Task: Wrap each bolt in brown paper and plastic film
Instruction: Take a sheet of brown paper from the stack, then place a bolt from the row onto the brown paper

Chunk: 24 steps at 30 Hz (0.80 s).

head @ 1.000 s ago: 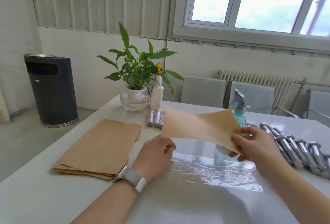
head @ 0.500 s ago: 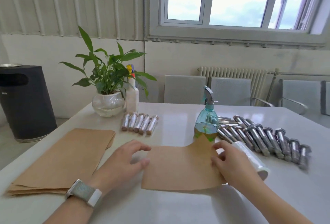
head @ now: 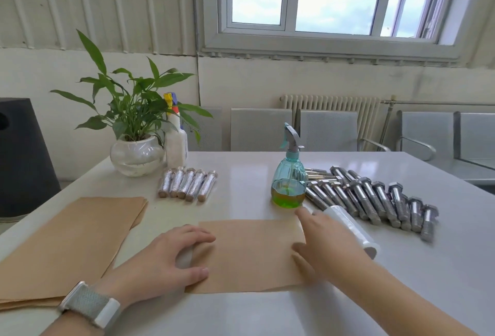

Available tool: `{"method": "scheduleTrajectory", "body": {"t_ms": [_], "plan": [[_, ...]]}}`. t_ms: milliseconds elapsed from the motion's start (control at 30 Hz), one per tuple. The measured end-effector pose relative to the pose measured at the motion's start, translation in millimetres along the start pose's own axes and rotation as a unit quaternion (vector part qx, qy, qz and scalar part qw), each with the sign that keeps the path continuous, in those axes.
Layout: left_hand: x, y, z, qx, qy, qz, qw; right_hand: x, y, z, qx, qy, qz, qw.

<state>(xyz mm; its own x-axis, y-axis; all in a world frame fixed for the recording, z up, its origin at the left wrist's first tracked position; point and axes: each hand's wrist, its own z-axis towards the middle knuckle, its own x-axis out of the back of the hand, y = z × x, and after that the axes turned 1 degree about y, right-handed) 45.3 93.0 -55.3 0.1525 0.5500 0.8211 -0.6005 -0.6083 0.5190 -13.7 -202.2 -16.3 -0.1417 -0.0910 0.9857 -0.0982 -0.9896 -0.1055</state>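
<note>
Bolts [head: 375, 196] are lying unwrapped at two o'clock while the left hand [head: 171, 258] and right hand [head: 324, 239], both flat and released, are pressing a brown paper sheet [head: 251, 255] onto the table [head: 241, 314], probably needing a bolt fetched next.

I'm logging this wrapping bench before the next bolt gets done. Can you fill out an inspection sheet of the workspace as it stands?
Surface: white glossy table, no spill seen.
Job's things: single brown paper sheet flat in front; stack of brown paper at left; five wrapped bolts in a row; bare bolts piled at right; plastic film roll lying beside the sheet.
Clutter: teal spray bottle, white spray bottle, potted plant.
Grippers: left hand rests on the sheet's left edge; right hand, fingers straight, at its right edge.
Cables: nothing seen.
Surroundings: window, radiator, metal chairs, dark bin.
</note>
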Motion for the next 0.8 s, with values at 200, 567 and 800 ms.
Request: {"method": "scheduleTrajectory", "body": {"t_ms": [200, 567, 800], "plan": [[0, 0, 1, -0.005, 0.006, 0.003, 1.0, 50, 77, 60, -0.096, 0.119, 0.013, 0.988], [2, 3, 3, -0.004, -0.002, -0.001, 1.0, 27, 131, 108, -0.222, 0.037, -0.068, 0.972], [3, 3, 3, 0.002, -0.011, 0.009, 1.0, 22, 124, 114, -0.215, 0.028, -0.084, 0.973]]}}
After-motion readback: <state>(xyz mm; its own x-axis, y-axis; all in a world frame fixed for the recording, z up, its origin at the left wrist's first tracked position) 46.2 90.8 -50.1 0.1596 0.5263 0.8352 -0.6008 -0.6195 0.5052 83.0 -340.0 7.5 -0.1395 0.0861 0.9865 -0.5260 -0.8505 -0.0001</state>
